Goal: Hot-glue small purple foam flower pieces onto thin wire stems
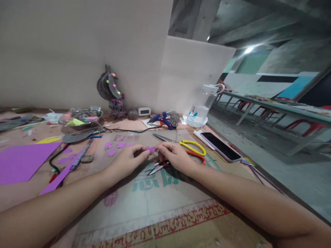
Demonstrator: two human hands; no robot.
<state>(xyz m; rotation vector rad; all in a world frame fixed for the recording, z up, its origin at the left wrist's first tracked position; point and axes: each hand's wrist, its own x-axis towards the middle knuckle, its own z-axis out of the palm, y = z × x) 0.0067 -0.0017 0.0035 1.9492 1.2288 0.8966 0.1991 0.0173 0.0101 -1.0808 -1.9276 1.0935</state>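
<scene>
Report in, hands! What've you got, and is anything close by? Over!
Left hand and right hand pinching purple piece. Snips near right hand. Scissors just beyond. Over.

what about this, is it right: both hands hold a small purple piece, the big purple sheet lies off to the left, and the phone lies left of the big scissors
Not quite: the head view shows the phone to the right of the big scissors. The rest stands: left hand and right hand hold the small purple piece, with the big purple sheet off to the left.
</scene>
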